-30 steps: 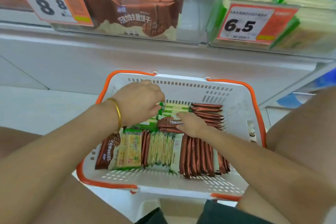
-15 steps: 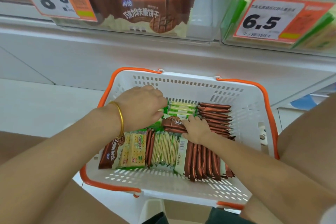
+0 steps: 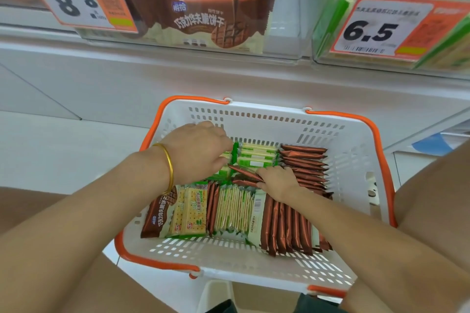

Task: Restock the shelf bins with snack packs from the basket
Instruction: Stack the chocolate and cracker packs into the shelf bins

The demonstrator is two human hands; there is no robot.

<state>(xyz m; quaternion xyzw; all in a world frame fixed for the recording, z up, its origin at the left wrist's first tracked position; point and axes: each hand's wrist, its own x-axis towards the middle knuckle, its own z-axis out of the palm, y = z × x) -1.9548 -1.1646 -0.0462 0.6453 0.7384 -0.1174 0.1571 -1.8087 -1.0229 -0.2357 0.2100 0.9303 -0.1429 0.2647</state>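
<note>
1. Plainly early in the job: found the basket [image 3: 267, 124] crowded with snack packs [image 3: 232, 209], brown ones on edge along the right and near sides, green ones between them and at the far middle.
2. Saw nothing on its way to the shelf; counted no pack lifted clear of the basket.
3. Judged the brown bin [image 3: 287, 7] above, behind the 8.8 tag [image 3: 73, 0], only partly filled, with bare room at its right end, and the green bin [image 3: 323, 53] beside it, behind the 6.5 tag [image 3: 376, 28], stocked as far as visible.
4. Reckoned nearly the whole load left to move, brown to the one bin and green to the other.
5. Had the left grip [image 3: 195, 152], a gold bangle [image 3: 169, 167] at its wrist, low in the far-left part of the basket, curled downward and apparently closed on a green pack [image 3: 235, 152] standing on edge; could not see the fingertips under the hand.
6. Had the right grip [image 3: 277, 180] just beside it, pinched on a brown pack [image 3: 244, 172] tipped up at a slant over its neighbours.
7. Showed neither grip spread apart.
</note>
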